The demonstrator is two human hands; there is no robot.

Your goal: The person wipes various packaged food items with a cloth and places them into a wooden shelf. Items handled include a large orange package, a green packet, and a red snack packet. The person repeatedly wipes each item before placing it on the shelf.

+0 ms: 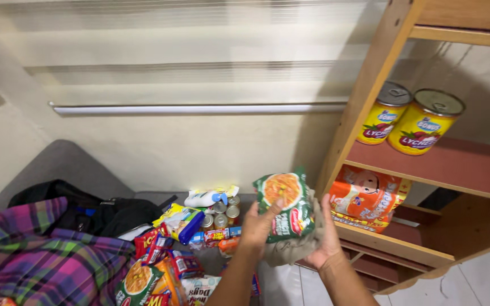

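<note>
Left hand [258, 224] grips green noodle packet [286, 205] from below-left, thumb across its front; right hand [327, 233] cups the back, also pinching a grey-brown cloth or bag [290, 249], hard to tell which. Packet's long axis approx upright, slightly tilted. Wooden shelf [404, 246] lies just right of both hands, right hand nearer; orange snack bags [367, 198] there, yellow cans [409, 120] on tier above. Loose groceries [188, 243] down-left.
</note>
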